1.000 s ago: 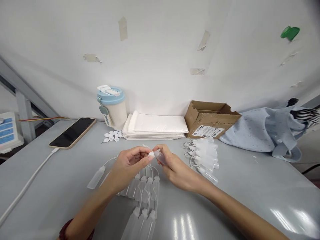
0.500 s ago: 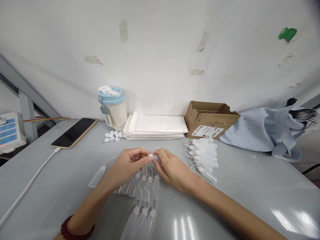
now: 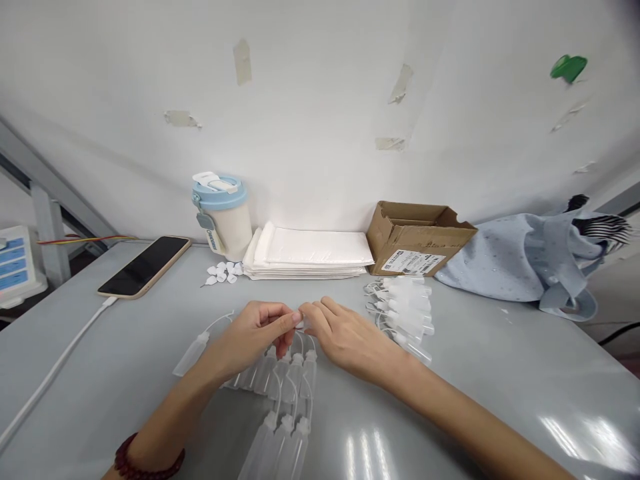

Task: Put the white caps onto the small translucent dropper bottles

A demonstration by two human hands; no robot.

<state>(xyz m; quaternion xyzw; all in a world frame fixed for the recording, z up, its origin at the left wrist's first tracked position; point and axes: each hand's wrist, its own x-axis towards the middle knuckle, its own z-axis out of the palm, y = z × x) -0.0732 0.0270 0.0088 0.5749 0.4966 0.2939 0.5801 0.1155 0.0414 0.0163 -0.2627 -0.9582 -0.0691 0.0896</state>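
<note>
My left hand (image 3: 265, 333) and my right hand (image 3: 345, 337) meet fingertip to fingertip above the table. Between them sits a small translucent plastic bottle (image 3: 301, 325), mostly covered by my fingers. The right fingers are closed around it, while the left thumb and fingers pinch at its white cap end; the cap itself is hidden. Just below lie several squeeze bottles (image 3: 284, 377) with thin tethered caps, in a row, and more bottles (image 3: 283, 443) lie nearer me. One single bottle (image 3: 193, 353) rests left of my left forearm.
Capped bottles (image 3: 407, 313) are stacked right of my hands. Small white caps (image 3: 223, 272) lie by a blue-lidded cup (image 3: 225, 217). Along the wall are white padded envelopes (image 3: 315, 248), a cardboard box (image 3: 420, 240) and a light blue cloth (image 3: 505, 263). A phone (image 3: 145, 267) charges at left.
My right fingers have shifted over the bottle and curl further across it, covering the white cap that showed before. The left fingers have dropped lower. The view has moved slightly.
</note>
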